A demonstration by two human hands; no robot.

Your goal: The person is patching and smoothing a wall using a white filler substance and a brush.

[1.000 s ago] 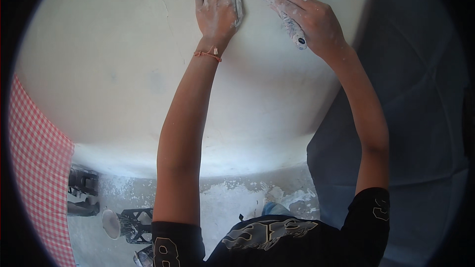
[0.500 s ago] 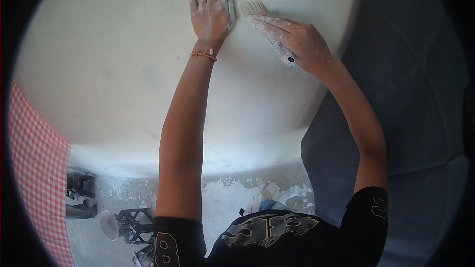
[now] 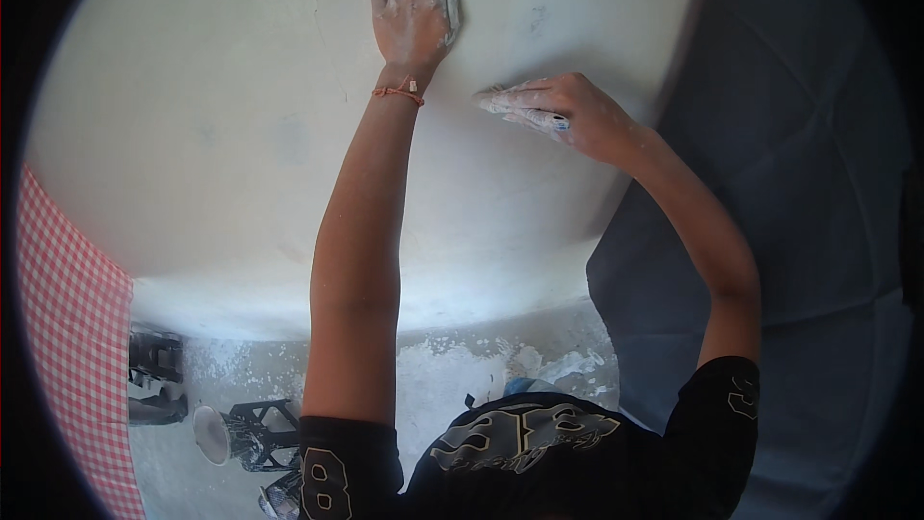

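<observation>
Against the pale wall, my left hand lies flat with its fingers stretched up and a little apart, whitish residue on the skin. To the right and a bit lower, my right hand is closed around a paintbrush. Its handle, smeared white, points back toward the palm, and the bristles reach left to the wall. Much of the brush is hidden by my fingers. A small dark smudge shows on the wall above the right hand, and a thin crack runs down it left of my left hand.
A dark grey cloth hangs along the right side. At the left is a red-and-white checked cloth. Below the wall, the white-spattered floor bears a black stool, a pale round container and dark objects.
My right hand has moved down the wall, and the brush has tilted flatter, its bristles lower. A dark smudge formerly covered by the hand or brush now shows. My left hand is almost unmoved.
</observation>
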